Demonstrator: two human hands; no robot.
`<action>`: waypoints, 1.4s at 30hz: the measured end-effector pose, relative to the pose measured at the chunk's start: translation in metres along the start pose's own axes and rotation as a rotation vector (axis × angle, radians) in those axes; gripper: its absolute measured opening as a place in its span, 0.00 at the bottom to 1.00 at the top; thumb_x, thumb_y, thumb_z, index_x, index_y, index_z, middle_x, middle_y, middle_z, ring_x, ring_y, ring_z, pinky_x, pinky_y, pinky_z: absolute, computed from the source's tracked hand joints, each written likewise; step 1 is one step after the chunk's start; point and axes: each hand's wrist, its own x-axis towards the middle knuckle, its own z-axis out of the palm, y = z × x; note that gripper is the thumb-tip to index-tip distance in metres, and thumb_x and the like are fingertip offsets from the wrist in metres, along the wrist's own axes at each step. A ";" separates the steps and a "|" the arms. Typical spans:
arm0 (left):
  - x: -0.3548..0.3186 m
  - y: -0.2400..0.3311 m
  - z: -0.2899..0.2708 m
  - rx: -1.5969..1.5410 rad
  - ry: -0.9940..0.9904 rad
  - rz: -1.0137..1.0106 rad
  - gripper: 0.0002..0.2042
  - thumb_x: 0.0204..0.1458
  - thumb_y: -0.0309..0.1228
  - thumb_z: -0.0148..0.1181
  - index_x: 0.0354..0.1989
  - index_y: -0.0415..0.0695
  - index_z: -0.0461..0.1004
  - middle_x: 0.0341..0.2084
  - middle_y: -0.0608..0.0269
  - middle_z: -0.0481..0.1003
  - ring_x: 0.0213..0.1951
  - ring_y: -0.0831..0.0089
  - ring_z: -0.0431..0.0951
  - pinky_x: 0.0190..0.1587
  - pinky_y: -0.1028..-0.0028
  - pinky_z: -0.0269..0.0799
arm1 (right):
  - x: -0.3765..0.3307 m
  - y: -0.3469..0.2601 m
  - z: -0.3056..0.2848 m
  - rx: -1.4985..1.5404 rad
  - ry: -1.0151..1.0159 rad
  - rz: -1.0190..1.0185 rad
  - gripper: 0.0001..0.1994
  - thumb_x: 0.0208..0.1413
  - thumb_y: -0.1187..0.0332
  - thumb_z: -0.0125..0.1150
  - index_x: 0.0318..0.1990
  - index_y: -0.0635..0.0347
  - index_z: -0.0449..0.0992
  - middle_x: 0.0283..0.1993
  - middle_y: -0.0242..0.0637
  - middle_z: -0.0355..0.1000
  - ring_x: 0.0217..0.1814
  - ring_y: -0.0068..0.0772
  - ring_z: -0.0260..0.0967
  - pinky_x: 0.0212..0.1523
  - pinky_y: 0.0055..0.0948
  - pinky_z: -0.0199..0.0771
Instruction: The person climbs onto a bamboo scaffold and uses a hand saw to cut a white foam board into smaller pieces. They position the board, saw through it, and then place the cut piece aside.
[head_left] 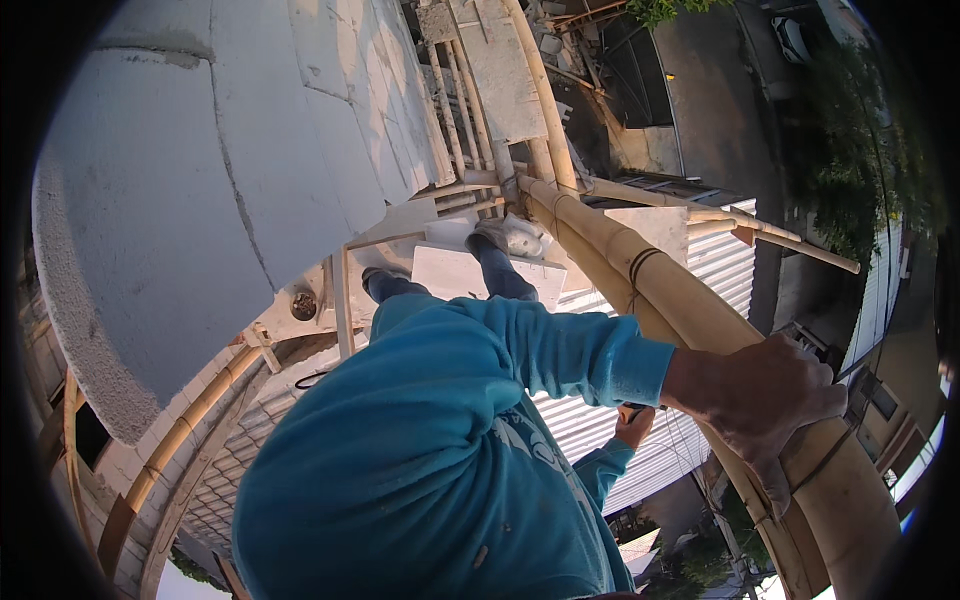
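Observation:
I look down my own body from a bamboo scaffold high above the ground. My left hand (762, 398), in a blue sleeve, is closed around a thick bamboo pole (650, 275) that slants from the upper middle to the lower right. My right hand (634, 424) shows only in part, below the left forearm and close to the same pole; whether it holds anything is hidden. My blue sweatshirt (420, 470) fills the lower middle. My feet (510, 238) stand on a pale board (448, 272) beside the wall.
A grey plastered block wall (200, 170) curves along the left. More bamboo poles and lashings (180, 440) run below it. A corrugated metal roof (590, 430) lies beneath me. Far below at the upper right lie a paved yard (715, 110) and trees.

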 end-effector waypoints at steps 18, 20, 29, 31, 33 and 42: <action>0.003 0.003 0.006 -0.163 -0.212 -0.012 0.47 0.27 0.70 0.71 0.44 0.37 0.70 0.33 0.52 0.71 0.36 0.56 0.76 0.40 0.60 0.72 | -0.011 -0.079 0.053 -0.019 0.095 -0.327 0.17 0.59 0.61 0.61 0.49 0.63 0.74 0.37 0.37 0.73 0.39 0.33 0.72 0.38 0.32 0.73; 0.008 0.000 -0.009 -0.143 -0.156 -0.021 0.47 0.26 0.68 0.73 0.44 0.37 0.69 0.33 0.52 0.71 0.36 0.56 0.76 0.40 0.60 0.72 | 0.003 -0.096 0.078 -0.067 0.015 -0.341 0.16 0.59 0.61 0.61 0.49 0.63 0.73 0.37 0.37 0.73 0.38 0.33 0.72 0.37 0.31 0.73; 0.023 -0.007 -0.015 -0.238 -0.403 0.067 0.48 0.25 0.67 0.74 0.43 0.34 0.70 0.35 0.52 0.70 0.36 0.57 0.76 0.40 0.61 0.75 | -0.029 -0.054 0.071 0.089 0.193 -0.316 0.15 0.59 0.62 0.61 0.47 0.64 0.73 0.34 0.37 0.73 0.33 0.32 0.72 0.33 0.31 0.73; 0.036 -0.018 -0.031 -0.192 -0.428 0.082 0.48 0.25 0.67 0.75 0.42 0.32 0.70 0.36 0.50 0.70 0.37 0.57 0.76 0.40 0.61 0.76 | -0.008 -0.064 0.100 0.063 0.129 -0.315 0.15 0.59 0.63 0.61 0.47 0.64 0.73 0.34 0.37 0.73 0.32 0.31 0.72 0.32 0.31 0.73; 0.046 -0.026 -0.031 -0.323 -0.586 0.112 0.47 0.26 0.63 0.76 0.42 0.30 0.70 0.38 0.46 0.69 0.38 0.55 0.75 0.41 0.61 0.76 | -0.018 -0.044 0.093 0.139 0.217 -0.300 0.15 0.59 0.63 0.61 0.47 0.64 0.73 0.33 0.37 0.73 0.31 0.31 0.72 0.31 0.30 0.73; 0.083 -0.065 -0.016 -0.763 -0.804 0.299 0.42 0.25 0.46 0.80 0.45 0.30 0.66 0.41 0.43 0.65 0.39 0.50 0.74 0.42 0.56 0.72 | -0.086 0.040 0.166 0.466 0.702 -0.218 0.13 0.59 0.64 0.61 0.45 0.64 0.72 0.30 0.37 0.73 0.27 0.30 0.72 0.26 0.30 0.73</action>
